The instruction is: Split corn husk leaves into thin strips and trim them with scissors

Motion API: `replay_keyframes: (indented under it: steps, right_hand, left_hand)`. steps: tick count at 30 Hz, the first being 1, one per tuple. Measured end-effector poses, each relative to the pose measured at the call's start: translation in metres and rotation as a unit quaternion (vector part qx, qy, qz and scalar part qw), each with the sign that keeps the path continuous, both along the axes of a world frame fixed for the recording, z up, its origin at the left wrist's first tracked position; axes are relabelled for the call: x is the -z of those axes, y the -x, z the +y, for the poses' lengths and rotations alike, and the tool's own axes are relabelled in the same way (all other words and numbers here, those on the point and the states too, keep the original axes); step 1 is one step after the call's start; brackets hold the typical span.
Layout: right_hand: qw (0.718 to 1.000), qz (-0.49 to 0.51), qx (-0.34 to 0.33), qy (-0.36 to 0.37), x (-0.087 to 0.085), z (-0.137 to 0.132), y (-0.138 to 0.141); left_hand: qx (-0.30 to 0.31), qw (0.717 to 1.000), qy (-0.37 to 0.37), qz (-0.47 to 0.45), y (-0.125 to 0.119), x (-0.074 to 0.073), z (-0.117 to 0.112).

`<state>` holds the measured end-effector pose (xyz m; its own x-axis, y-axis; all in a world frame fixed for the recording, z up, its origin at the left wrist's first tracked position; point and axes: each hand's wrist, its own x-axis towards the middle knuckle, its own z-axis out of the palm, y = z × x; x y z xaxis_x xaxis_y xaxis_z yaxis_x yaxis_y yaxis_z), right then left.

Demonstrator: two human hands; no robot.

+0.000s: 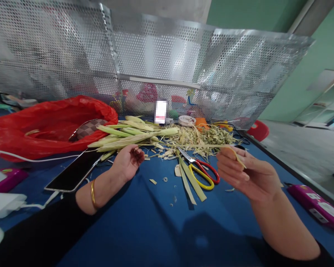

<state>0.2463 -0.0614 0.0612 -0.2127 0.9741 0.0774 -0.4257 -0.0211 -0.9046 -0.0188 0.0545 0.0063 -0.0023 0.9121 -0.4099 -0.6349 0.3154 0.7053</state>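
A thin, pale husk strip (206, 146) stretches nearly level above the table between my two hands. My right hand (245, 172) is closed around one end, with a short tail poking out past the fingers. Curled fingers of my left hand (129, 160) meet the other end beside a heap of pale green corn husks (128, 138); the exact pinch is hard to see. Between the hands lie scissors (202, 172) with one red and one yellow handle. Two flat husk pieces (193, 181) rest against them. Behind is a pile of shredded husk (203, 136).
A red plastic bag (58, 142) and a dark phone (75, 172) are at left, with a white charger (7, 204) and cables. A lit phone (160, 112) stands before the perforated metal panel (156, 55). A purple case (316, 204) lies at right.
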Motion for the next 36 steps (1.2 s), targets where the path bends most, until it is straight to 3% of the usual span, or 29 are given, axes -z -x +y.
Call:
replay_keyframes:
  steps: [7,12,17,19,21,24,26,28,30,33,36]
  right_hand:
    - [0.995,0.078,0.066,-0.008,-0.002,-0.005,-0.01]
    - [0.98,0.171,0.083,-0.055,-0.005,-0.009,-0.025]
    - [0.919,0.379,0.008,-0.104,-0.009,-0.01,-0.043]
    - [0.899,0.422,-0.007,-0.12,-0.011,-0.011,-0.047]
    - [0.898,0.422,0.018,-0.12,-0.013,-0.013,-0.047]
    - [0.939,0.315,0.089,-0.101,-0.014,-0.011,-0.038]
    - [0.972,0.177,0.119,-0.103,-0.011,-0.007,-0.029]
    - [0.981,0.034,0.134,-0.133,-0.004,-0.001,-0.02]
    - [0.976,-0.083,0.137,-0.148,0.006,0.006,-0.012]
    - [0.962,-0.19,0.13,-0.146,0.024,0.015,-0.003]
    - [0.928,-0.311,0.121,-0.168,0.038,0.022,0.005]
  left_hand:
    - [-0.041,0.999,0.02,0.008,0.004,0.002,0.006]
    - [-0.074,0.997,0.033,0.018,0.008,0.004,0.012]
    - [-0.084,0.995,0.019,0.048,0.012,0.003,0.018]
    - [-0.076,0.994,0.006,0.075,0.013,0.004,0.017]
    - [-0.052,0.992,-0.01,0.116,0.01,0.004,0.015]
    - [0.021,0.978,-0.05,0.203,-0.001,0.004,0.006]
    - [0.087,0.956,-0.098,0.264,-0.012,0.002,0.002]
    - [0.15,0.921,-0.156,0.323,-0.024,-0.004,0.004]
    - [0.199,0.861,-0.233,0.406,-0.033,-0.01,0.013]
    - [0.201,0.773,-0.309,0.516,-0.041,-0.019,0.033]
    - [0.143,0.742,-0.332,0.565,-0.045,-0.021,0.041]
